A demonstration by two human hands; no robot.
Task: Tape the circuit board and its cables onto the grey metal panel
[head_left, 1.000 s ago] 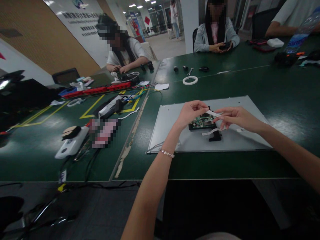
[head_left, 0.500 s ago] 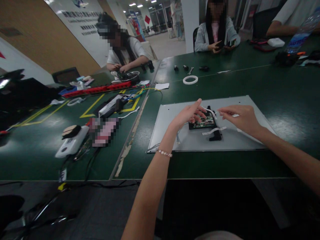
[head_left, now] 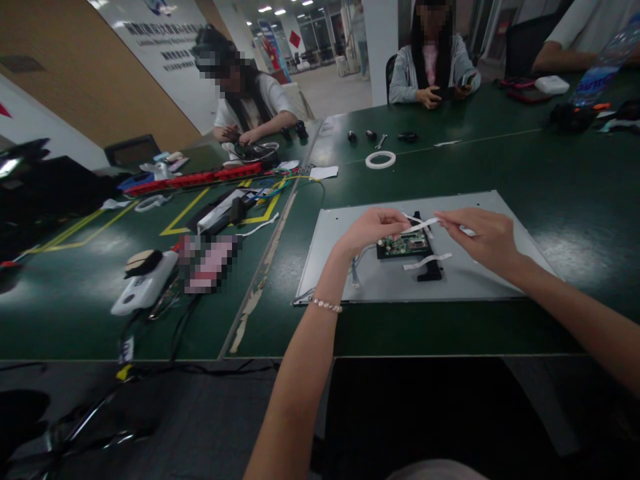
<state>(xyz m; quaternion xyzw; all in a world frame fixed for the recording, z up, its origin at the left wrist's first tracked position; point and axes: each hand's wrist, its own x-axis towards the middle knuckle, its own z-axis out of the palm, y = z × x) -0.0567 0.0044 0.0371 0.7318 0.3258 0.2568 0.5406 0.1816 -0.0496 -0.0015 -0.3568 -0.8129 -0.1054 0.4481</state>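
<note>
As fingers (head_left: 454, 217) pinch flat white strip (head_left: 424, 225), green board (head_left: 403, 246) lies below.

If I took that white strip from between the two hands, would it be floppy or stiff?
Probably floppy: the white strip looks thin and narrow, and a similar strip by the black part lies curved. It's likely very light, since the left hand and right hand seem to pinch it with just their fingertips.

One grey panel (head_left: 470, 275); one bracelet (head_left: 327, 305)
</note>
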